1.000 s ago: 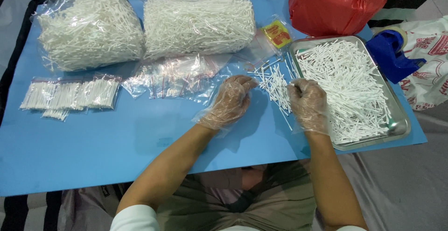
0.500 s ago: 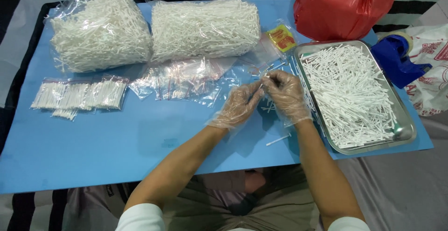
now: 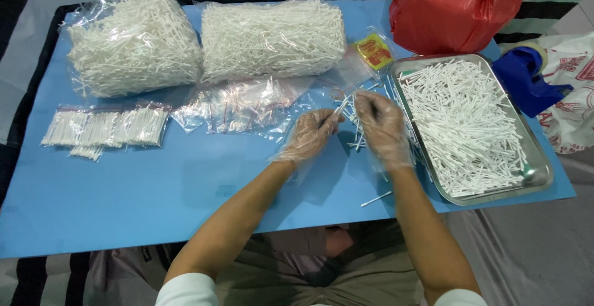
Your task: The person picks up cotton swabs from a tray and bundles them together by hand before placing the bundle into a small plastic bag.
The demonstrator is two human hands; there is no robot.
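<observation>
Both my hands wear thin clear plastic gloves and meet above the blue mat (image 3: 154, 194). My left hand (image 3: 311, 135) pinches a few white cotton swabs (image 3: 339, 109) near their tips. My right hand (image 3: 383, 126) curls over a small loose pile of swabs (image 3: 357, 134) lying on the mat, its fingers touching the same bunch. A metal tray (image 3: 537, 176) heaped with white swabs sits just right of my right hand. One stray swab (image 3: 376, 199) lies near the mat's front edge.
Two big clear bags of swabs (image 3: 133, 41) (image 3: 272, 37) lie at the back. Empty small zip bags (image 3: 247, 105) are spread beside them, filled small packets (image 3: 105, 126) at the left. A red plastic bag (image 3: 455, 9), a yellow packet (image 3: 373, 51) and a blue object (image 3: 526, 80) sit at the right.
My right hand left the tray edge and came left to meet my left hand over the mat. The hands now hold a small bunch of swabs between them.
</observation>
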